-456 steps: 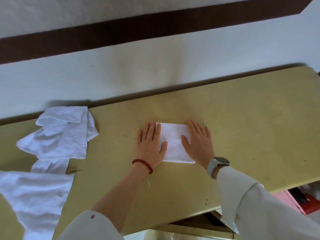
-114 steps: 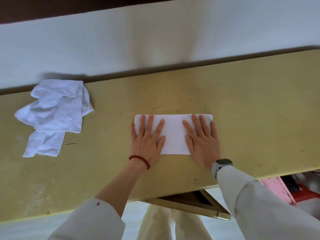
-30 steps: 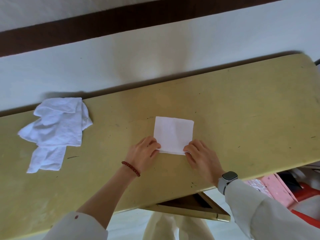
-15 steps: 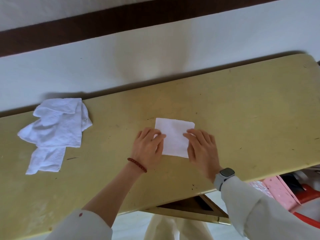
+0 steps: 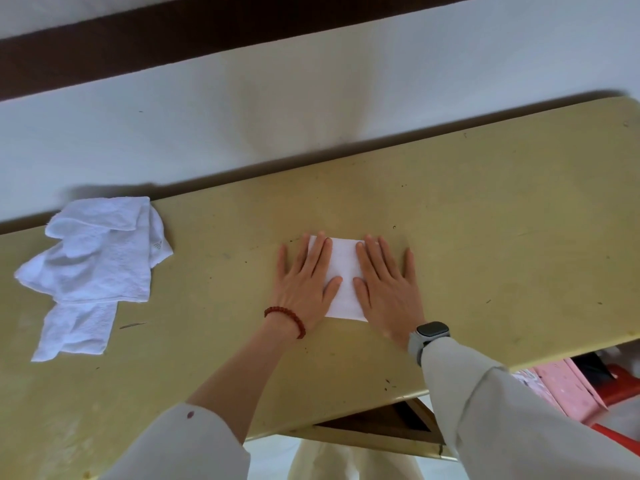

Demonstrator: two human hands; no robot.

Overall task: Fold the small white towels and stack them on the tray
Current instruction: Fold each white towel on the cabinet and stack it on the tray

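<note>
A small white towel (image 5: 344, 277), folded into a narrow rectangle, lies flat on the yellow table (image 5: 485, 220). My left hand (image 5: 304, 282) presses flat on its left side, fingers straight and spread. On the towel's right side my right hand (image 5: 386, 287) presses flat the same way. Only the strip of towel between the two hands shows. A loose heap of unfolded white towels (image 5: 93, 268) lies at the table's left. No tray is in view.
A white wall with a dark band runs behind the table's far edge. Below the near edge at the right are a pink box (image 5: 568, 386) and something red (image 5: 620, 382). A wooden frame (image 5: 377, 427) shows under the table.
My hands pinched the towel's near edge, folded it away from me, and now both lie flat on the narrower fold. The heap at the left has not moved.
</note>
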